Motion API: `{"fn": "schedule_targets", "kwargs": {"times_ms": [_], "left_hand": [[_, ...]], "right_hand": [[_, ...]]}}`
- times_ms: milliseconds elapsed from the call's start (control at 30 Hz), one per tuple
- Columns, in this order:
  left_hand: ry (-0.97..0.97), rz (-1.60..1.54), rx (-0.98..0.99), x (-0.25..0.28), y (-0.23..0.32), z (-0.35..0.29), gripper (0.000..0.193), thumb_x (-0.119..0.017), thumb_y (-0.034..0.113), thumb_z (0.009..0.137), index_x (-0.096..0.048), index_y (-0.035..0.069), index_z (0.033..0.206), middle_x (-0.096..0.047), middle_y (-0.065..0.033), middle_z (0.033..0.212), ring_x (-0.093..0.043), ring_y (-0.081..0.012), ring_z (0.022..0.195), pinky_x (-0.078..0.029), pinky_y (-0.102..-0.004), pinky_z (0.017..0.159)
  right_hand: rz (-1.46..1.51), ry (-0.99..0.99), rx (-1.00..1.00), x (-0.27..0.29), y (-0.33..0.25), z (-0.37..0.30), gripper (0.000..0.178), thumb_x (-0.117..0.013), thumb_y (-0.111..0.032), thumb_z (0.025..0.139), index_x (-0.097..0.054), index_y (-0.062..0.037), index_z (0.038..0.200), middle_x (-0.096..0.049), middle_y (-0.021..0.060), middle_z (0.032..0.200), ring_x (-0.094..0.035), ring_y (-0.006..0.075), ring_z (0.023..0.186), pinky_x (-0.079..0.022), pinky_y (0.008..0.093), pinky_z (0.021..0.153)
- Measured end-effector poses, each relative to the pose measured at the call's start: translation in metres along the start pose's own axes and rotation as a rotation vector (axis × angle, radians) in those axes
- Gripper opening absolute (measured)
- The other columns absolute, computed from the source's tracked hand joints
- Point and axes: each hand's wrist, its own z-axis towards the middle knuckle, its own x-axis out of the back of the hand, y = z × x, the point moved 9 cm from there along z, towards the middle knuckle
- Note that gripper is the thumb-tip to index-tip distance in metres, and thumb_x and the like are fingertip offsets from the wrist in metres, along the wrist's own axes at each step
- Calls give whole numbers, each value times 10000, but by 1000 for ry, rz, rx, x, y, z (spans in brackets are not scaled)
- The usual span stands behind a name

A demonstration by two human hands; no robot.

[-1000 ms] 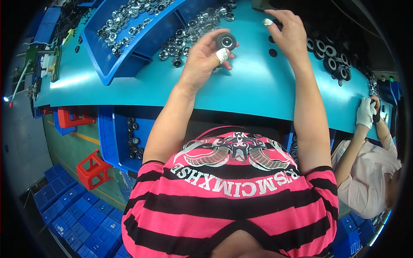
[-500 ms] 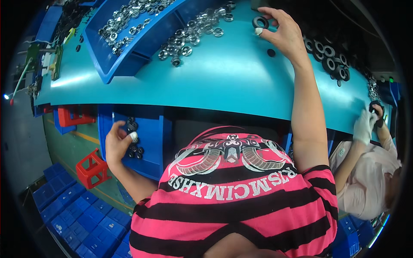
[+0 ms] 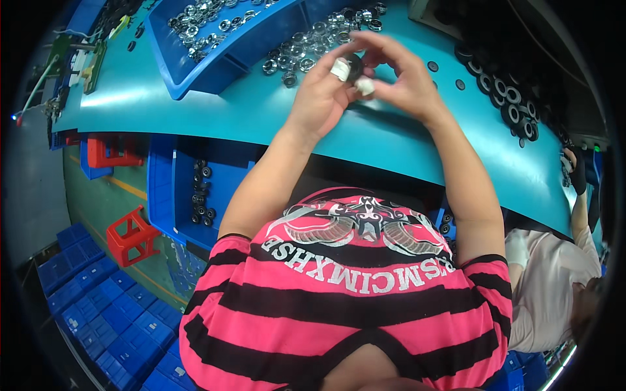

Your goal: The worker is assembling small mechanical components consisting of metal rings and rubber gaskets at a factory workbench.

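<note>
Above the teal table, my left hand [image 3: 318, 99] and my right hand [image 3: 405, 83] meet around a small black ring [image 3: 355, 66]. The fingers of both hands are closed on it, and they hide part of it. White wrapping covers a fingertip on each hand. Just beyond my left hand lies a loose heap of shiny metal-coloured round pieces [image 3: 306, 49]. Two small black discs [image 3: 460, 84] rest on the table to the right of my right hand.
A blue bin [image 3: 215, 72] of shiny round pieces stands at the back left. Black rings [image 3: 512, 104] are piled at the right. Below the table edge, a blue box [image 3: 182, 195] holds small black wheels. A co-worker [image 3: 551, 280] sits at the right; a red stool [image 3: 132, 238] stands left.
My left hand has come up from the blue box below the table to the ring. My right hand has brought the ring leftward and nearer to me.
</note>
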Motion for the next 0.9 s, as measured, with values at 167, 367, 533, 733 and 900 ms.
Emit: {"fn": "schedule_targets", "kwargs": {"times_ms": [167, 367, 533, 733, 900], "left_hand": [[-208, -236, 94, -4, -5, 3, 554, -517, 321, 1040, -386, 10, 1481, -585, -269, 1282, -624, -238, 976, -549, -373, 877], [-236, -209, 137, -8, -9, 4, 560, -500, 333, 1045, -365, 53, 1510, -537, -326, 1345, -573, -220, 873, -516, -344, 830], [-254, -333, 174, -8, -12, 5, 575, -479, 303, 1052, -320, 25, 1530, -496, -342, 1382, -605, -223, 949, -533, -358, 895], [-225, -346, 141, 0, -9, 2, 567, -463, 259, 1055, -294, 4, 1533, -488, -343, 1383, -634, -273, 1097, -551, -399, 983], [-131, -219, 95, 5, -5, 1, 526, -569, 225, 1018, -413, 5, 1470, -585, -257, 1276, -638, -209, 993, -567, -368, 899]], "right_hand": [[-490, 96, 184, 20, 21, 14, 459, -662, -94, 828, -674, -198, 1275, -561, 38, 1409, -572, 280, 1198, -461, 407, 990], [-819, -86, 169, -25, 36, 1, 470, -681, -160, 806, -652, -237, 1269, -540, 19, 1431, -513, 313, 1260, -437, 461, 956], [-697, 31, 125, -5, 26, 2, 345, -688, -60, 779, -720, -168, 1105, -626, 52, 1114, -603, 292, 1016, -527, 396, 877], [-504, 125, -156, 21, 40, 1, 263, -699, -135, 860, -725, -156, 1121, -610, 73, 979, -621, 255, 870, -528, 381, 777], [31, 228, -378, 40, 65, -11, 305, -722, -214, 903, -722, -128, 1195, -640, -4, 971, -597, 101, 808, -485, 274, 713]]}}
